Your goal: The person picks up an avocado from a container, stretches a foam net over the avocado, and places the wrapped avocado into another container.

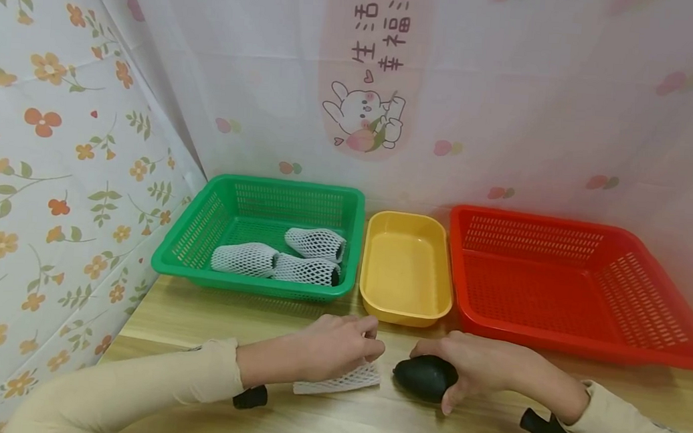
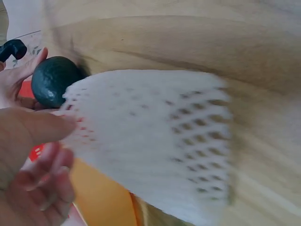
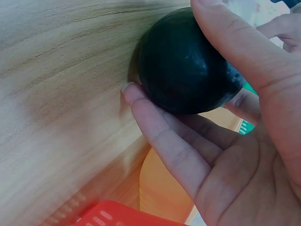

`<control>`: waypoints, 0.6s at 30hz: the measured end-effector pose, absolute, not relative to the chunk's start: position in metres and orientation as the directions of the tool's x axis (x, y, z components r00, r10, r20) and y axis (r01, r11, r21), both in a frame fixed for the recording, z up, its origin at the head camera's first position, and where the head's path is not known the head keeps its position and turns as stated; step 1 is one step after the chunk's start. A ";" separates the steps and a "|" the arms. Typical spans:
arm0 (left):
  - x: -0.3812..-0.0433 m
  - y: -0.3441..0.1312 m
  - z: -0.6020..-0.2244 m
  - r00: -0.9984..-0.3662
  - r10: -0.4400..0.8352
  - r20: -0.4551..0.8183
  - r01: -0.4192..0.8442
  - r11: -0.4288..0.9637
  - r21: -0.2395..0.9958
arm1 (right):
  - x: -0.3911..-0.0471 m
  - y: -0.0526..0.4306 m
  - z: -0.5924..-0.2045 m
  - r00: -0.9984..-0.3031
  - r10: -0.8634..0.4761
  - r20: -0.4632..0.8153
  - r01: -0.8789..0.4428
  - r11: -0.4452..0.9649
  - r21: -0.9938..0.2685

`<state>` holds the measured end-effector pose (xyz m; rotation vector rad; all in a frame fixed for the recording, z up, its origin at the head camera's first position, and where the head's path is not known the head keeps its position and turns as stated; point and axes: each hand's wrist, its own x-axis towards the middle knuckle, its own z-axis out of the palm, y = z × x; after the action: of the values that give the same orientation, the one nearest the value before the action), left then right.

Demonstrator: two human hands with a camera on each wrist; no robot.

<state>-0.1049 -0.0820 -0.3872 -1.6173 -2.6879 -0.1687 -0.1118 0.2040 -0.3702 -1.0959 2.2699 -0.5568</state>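
Observation:
My right hand (image 1: 472, 363) grips a dark green avocado (image 1: 426, 378) low over the table, its pointed tip turned left. Thumb and fingers wrap opposite sides of the avocado (image 3: 186, 61) in the right wrist view. To its left, my left hand (image 1: 337, 350) pinches a white foam net sleeve (image 1: 343, 382) at one end. The sleeve (image 2: 146, 127) looks flattened in the left wrist view, its wide mesh end pointing away from the thumb. Part of it is hidden under the left hand in the head view.
A green basket (image 1: 254, 287) at the back left holds several dark items in white foam nets (image 1: 243, 258). Beside it stand a yellow tray (image 1: 403, 314) and a red basket (image 1: 555, 342). Behind them hangs a printed cloth (image 1: 511, 100); a floral cloth (image 1: 43, 155) covers the left side.

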 end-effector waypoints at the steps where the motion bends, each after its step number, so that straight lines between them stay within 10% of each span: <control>1: -0.105 -0.082 -0.388 -0.461 0.884 0.075 0.886 0.454 0.090 | -0.112 0.204 -0.370 -0.513 -0.806 -0.295 -0.576 0.579 -0.577; 18: -0.104 -0.082 -0.397 -0.433 0.896 0.101 0.893 0.412 0.182 | -0.108 0.208 -0.371 -0.513 -0.810 -0.284 -0.602 0.575 -0.554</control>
<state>-0.1045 -0.0817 -0.3965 -1.6787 -2.6496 -0.3301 -0.1082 0.2075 -0.3714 -1.1262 2.2894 -0.5322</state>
